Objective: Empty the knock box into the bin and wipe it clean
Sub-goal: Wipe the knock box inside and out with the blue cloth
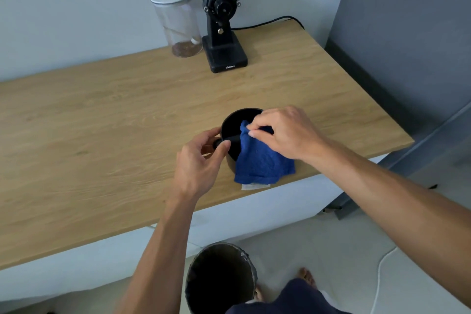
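The black round knock box (233,122) stands upright on the wooden counter (102,122) near its front edge. My left hand (198,163) grips its left rim, at the end of the knock bar. My right hand (283,132) pinches a blue cloth (262,160) that hangs from inside the box over its front rim down to the counter. The cloth hides the front right of the box. A dark round bin (220,278) stands open on the floor below the counter edge.
A black coffee grinder (220,20) stands at the back with its cord (267,21) trailing right. Left of it is a clear jar (178,20) with a white lid and some beans. A grey wall is on the right. My foot (307,276) is beside the bin.
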